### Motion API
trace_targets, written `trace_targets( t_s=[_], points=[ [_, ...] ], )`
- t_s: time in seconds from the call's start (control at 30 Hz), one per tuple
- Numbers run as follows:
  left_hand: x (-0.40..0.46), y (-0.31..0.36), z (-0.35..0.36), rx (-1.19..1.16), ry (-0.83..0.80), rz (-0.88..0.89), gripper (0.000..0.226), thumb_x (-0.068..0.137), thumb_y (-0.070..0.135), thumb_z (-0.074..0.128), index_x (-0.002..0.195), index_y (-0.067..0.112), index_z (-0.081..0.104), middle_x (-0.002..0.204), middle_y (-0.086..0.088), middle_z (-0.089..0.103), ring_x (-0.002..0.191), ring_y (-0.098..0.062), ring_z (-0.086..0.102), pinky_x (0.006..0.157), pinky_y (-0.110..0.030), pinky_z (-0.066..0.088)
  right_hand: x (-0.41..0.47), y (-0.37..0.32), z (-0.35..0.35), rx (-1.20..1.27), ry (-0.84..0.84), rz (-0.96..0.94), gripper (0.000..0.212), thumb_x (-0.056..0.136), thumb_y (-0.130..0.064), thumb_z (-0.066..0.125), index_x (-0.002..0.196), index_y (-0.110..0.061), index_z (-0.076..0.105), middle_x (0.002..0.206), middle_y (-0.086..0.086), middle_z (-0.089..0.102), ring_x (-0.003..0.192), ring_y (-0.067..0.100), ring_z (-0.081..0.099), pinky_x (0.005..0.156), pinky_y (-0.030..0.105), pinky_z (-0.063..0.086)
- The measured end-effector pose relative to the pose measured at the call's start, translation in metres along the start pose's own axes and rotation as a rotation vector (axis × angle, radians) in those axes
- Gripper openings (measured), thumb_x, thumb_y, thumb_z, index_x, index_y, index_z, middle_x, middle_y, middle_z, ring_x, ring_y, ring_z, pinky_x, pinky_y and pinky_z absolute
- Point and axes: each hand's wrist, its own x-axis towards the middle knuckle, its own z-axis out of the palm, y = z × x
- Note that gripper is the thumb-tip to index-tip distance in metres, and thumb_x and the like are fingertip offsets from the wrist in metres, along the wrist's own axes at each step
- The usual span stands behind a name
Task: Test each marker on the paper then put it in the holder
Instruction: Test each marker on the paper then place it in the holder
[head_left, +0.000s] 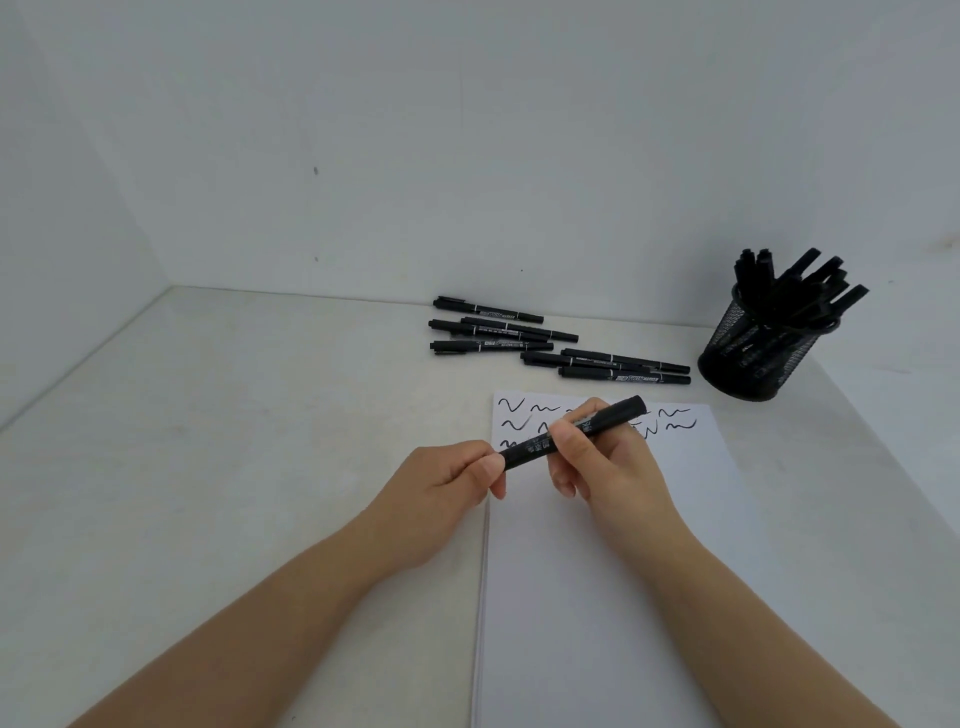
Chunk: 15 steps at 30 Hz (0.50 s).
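A black marker is held in the air over the top part of the paper, tilted, its far end pointing up-right toward the holder. The near end is pinched by the left hand between thumb and fingers; the middle of the barrel is gripped by the right hand, fingers curled round it. Whether a cap is on or coming off cannot be told.

The paper lies on the white table, long edge running away from the viewer. Short black squiggles are drawn in rows along its far edge — some are hidden behind the hands and marker.

Beyond the paper, a loose group of markers lies flat on the table, roughly parallel, some touching or overlapping; seven can be counted. The black mesh holder stands at the far right, beside the paper's far corner, packed with upright and leaning markers. A white wall closes the back — a second wall is seen at left.
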Motion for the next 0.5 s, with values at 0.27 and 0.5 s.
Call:
trace_targets(
  t_s=[0.27,0.5],
  points=[
    [0.006,0.003,-0.011,0.084,0.223,-0.012,0.035,0.094,0.026,0.049,0.060,0.026,0.058,0.045,0.009,0.046,0.046,-0.004,0.040,0.048,-0.012,0.030,0.006,-0.015,-0.037,-0.366,0.202,-0.044,0.019,0.082,-0.019,0.065,0.065,-0.024,0.058,0.058,-0.014,0.059,0.057,0.001,0.050,0.059,0.010,0.037],
    [0.028,0.028,0.006,0.300,0.200,0.084,0.041,0.085,0.048,0.040,0.052,0.026,0.051,0.041,0.008,0.039,0.042,-0.009,0.035,0.046,-0.020,0.026,0.002,-0.034,-0.046,-1.196,-0.199,-0.498,0.019,0.081,-0.029,0.065,0.090,-0.013,0.070,0.076,-0.001,0.067,0.077,0.023,0.053,0.070,0.029,0.038]
  ],
)
